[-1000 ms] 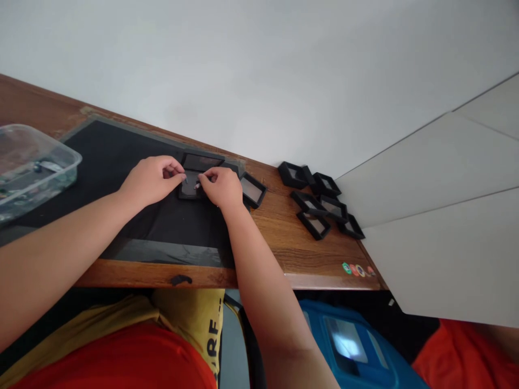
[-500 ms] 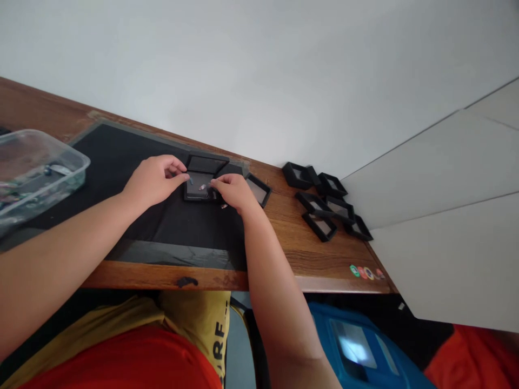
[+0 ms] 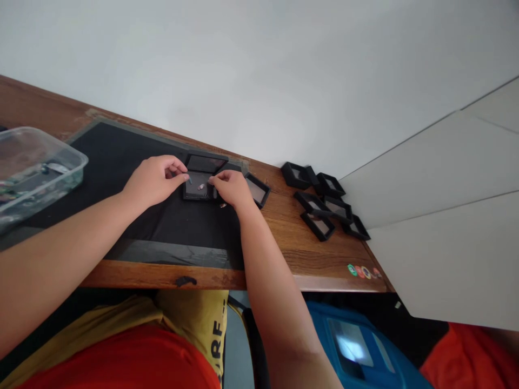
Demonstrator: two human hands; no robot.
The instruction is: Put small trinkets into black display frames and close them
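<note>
near the back edge of the brown wooden bench (image 3: 284,229), left hand (image 3: 152,179) and right hand (image 3: 232,187) curl at opposite sides of an open black rectangular box (image 3: 193,190); whether either grips anything, i cannot tell.

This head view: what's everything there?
Wooden table: one, brown, middle
Flat mat: one, black, on table
Open rectangular box: one, black, on mat
Tiny pieces: three visible, multicoloured, in or beside box
Framed rectangular boxes: at least seven, black, rightward
Rectangular plastic tub: one, clear, left
Round stickers: about four, multicoloured, table's right
Wall, panels: several, white, background
Plastic object: one, blue, lower right
Cloths: three, yellow and red, bottom
Left hand, right hand: two, bare, at box
</note>
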